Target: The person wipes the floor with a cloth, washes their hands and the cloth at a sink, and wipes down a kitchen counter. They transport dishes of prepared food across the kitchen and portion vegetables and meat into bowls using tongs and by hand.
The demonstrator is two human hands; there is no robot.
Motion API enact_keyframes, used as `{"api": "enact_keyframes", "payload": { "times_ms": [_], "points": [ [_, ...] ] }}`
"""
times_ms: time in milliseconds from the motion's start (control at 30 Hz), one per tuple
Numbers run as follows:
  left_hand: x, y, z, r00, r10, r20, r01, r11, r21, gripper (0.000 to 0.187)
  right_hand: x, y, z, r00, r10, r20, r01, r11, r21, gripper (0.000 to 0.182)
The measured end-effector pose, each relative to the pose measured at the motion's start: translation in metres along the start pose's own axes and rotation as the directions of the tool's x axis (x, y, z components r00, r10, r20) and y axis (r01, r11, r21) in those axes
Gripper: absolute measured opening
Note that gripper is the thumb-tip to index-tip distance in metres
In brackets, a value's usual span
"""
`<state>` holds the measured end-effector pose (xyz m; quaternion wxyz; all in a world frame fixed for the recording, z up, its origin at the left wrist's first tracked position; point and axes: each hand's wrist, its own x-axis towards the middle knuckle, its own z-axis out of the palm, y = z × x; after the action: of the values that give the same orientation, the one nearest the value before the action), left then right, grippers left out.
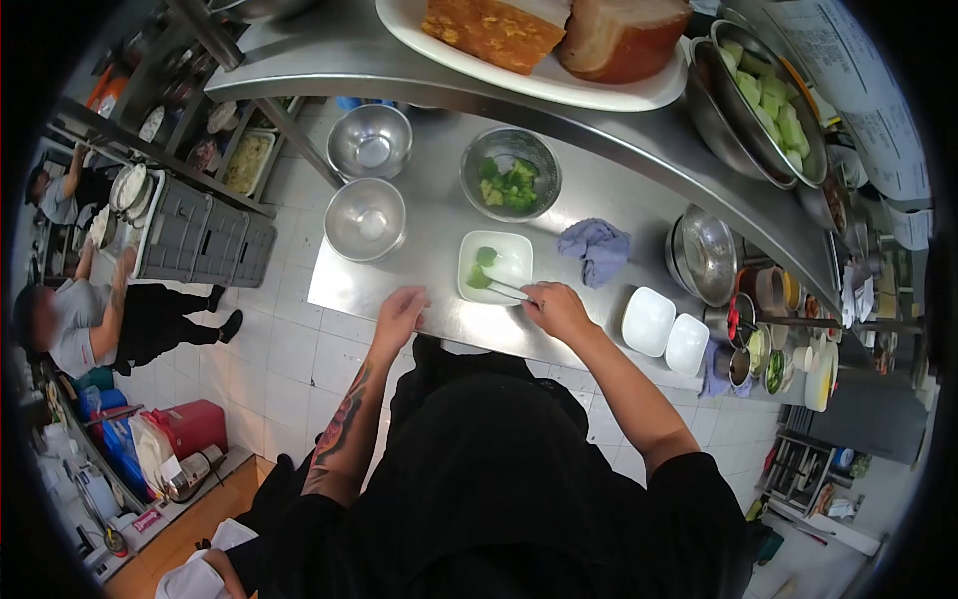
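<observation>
My right hand [559,309] is closed around the end of a pair of tongs [506,285]. The tips of the tongs reach into a square white bowl [521,250], at a few pieces of broccoli [482,275] on its left side. Behind that bowl, a steel colander [551,165] holds more green broccoli. My left hand [401,311] hovers by the front edge of the steel table [429,255], fingers loosely bent and apart, with nothing visible in them. A crumpled blue-grey cloth [596,250] lies to the right of the white bowl.
Two steel bowls [365,220] stand at the left. On the right are two white dishes [649,321] and stacked steel bowls [707,255]. The overhead shelf [329,75] carries a platter [639,98] of meat. Co-workers [75,319] stand at far left.
</observation>
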<state>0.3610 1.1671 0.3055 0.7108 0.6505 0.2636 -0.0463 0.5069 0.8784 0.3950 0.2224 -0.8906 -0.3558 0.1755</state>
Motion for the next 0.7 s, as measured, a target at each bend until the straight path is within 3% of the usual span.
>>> {"api": "enact_keyframes", "payload": {
  "times_ms": [67,267,400,500,567,700],
  "points": [
    [-0.003,0.002,0.000,1.000,0.012,-0.013,-0.011,1.000,0.014,0.032,0.000,-0.002,0.003,1.000,-0.005,0.019,0.005,1.000,-0.018,0.018],
    [-0.001,-0.005,0.002,1.000,0.000,-0.012,-0.001,0.999,-0.042,0.031,-0.014,-0.031,0.028,0.969,0.241,-0.059,-0.234,0.966,0.108,0.021],
    [0.002,-0.002,0.005,1.000,0.021,-0.021,-0.021,0.999,-0.033,0.031,-0.012,-0.045,-0.010,0.955,0.281,-0.100,-0.265,0.953,0.147,0.023],
    [0.003,0.004,0.006,1.000,0.031,-0.004,-0.031,0.999,-0.022,0.030,0.019,-0.041,-0.051,0.956,0.201,-0.212,-0.194,0.979,0.056,0.021],
    [0.006,0.007,0.007,1.000,0.022,0.011,-0.021,1.000,-0.007,0.029,0.054,-0.034,-0.067,0.951,0.221,-0.217,-0.200,0.973,0.114,0.025],
    [0.010,0.008,0.009,0.999,0.046,0.008,-0.046,0.999,-0.003,0.029,0.110,0.015,-0.038,0.917,0.139,-0.375,-0.160,0.987,-0.026,0.028]
  ]
}}
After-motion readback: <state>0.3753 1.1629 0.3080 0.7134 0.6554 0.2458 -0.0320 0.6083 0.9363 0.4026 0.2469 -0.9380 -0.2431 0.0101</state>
